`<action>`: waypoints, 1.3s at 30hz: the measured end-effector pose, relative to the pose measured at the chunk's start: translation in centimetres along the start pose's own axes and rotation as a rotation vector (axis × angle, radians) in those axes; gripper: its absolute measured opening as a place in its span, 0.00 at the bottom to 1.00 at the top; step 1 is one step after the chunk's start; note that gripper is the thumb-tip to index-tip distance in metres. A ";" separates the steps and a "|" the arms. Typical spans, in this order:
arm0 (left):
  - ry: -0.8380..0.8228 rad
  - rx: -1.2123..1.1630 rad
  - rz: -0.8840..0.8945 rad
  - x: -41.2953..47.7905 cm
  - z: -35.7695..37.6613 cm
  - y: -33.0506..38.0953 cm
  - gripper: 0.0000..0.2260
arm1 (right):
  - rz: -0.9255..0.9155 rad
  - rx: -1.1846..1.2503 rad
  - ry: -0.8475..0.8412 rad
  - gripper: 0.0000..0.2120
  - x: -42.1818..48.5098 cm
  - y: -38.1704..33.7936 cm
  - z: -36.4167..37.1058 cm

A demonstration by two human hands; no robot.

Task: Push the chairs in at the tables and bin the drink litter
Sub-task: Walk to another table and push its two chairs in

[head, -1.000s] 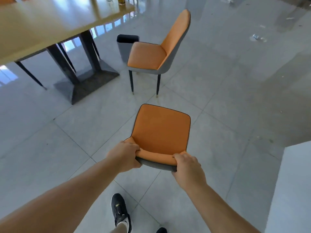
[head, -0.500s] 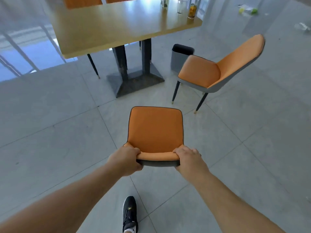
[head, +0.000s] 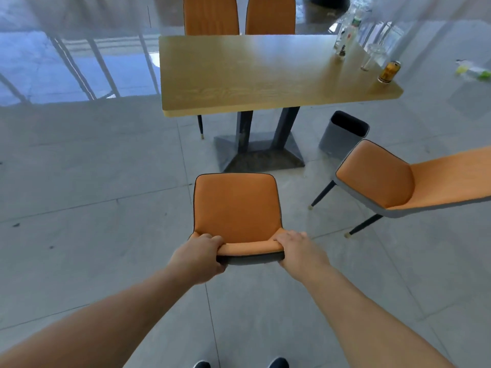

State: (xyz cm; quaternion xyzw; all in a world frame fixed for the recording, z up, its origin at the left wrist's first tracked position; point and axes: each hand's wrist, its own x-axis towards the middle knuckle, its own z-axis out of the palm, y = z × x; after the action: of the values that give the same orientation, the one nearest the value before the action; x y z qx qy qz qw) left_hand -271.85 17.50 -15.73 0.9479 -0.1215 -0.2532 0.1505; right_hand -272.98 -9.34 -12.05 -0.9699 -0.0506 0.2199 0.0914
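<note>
Since a moment ago the held chair (head: 235, 205) has swung to face the counter (head: 265, 73), left grip (head: 198, 257) and right grip (head: 301, 252) both clamped on its backrest top.

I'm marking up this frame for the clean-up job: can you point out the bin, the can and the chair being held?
bin (head: 335, 140): head view, on its grey front wall.
can (head: 388, 72): head view, on its amber side.
held chair (head: 236, 205): head view, middle of the orange seat.

No legible txt: can (head: 389, 72) & bottles (head: 348, 35) on table too blurred to read.
</note>
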 end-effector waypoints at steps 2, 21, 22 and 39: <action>0.018 -0.011 -0.016 2.7 -1.2 0.5 0.11 | -0.020 -0.013 0.003 0.14 2.9 1.3 -1.6; 0.086 -0.115 -0.284 24.6 -11.2 7.1 0.14 | -0.268 -0.096 0.048 0.07 26.5 12.7 -14.2; 0.091 -0.098 -0.295 25.0 -11.7 6.9 0.14 | -0.280 -0.096 0.063 0.07 27.0 12.5 -14.4; 0.176 0.102 -0.166 22.1 -16.0 19.1 0.41 | -0.218 -0.151 0.202 0.34 17.3 16.4 -20.4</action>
State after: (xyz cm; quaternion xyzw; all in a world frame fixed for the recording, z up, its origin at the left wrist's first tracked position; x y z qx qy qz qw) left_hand -247.94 -3.37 -5.71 0.9796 -0.0417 -0.1741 0.0909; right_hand -247.62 -26.19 -4.48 -0.9800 -0.1624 0.1054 0.0461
